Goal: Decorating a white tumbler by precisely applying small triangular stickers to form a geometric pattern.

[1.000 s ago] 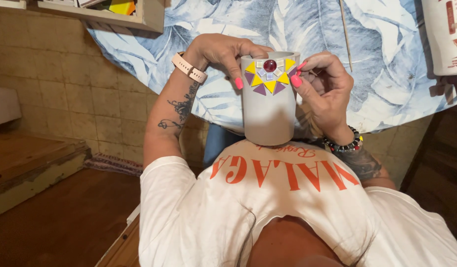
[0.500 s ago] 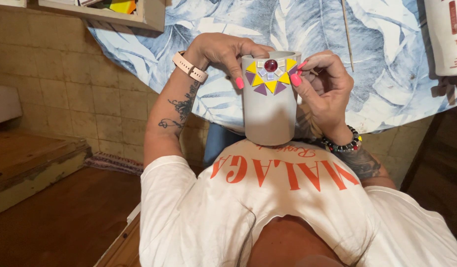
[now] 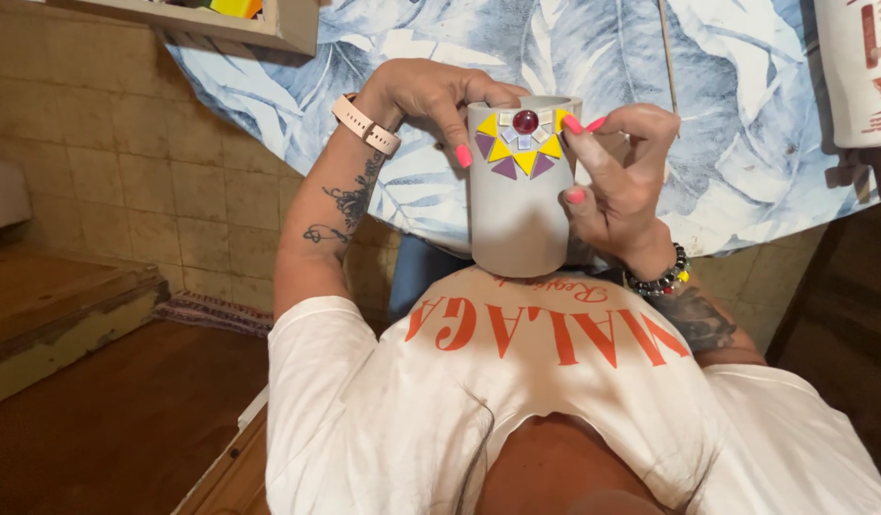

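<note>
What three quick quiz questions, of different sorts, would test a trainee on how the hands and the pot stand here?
1. True or false: both hands touch the grey pot.
2. Which colours are the triangular tiles near the pot's rim? A) green and blue B) yellow and purple C) black and orange
3. Fill in: the round stone above the tiles is ____.

Key
1. True: the left hand grips the rim, the right hand steadies the side.
2. B
3. Red
</note>
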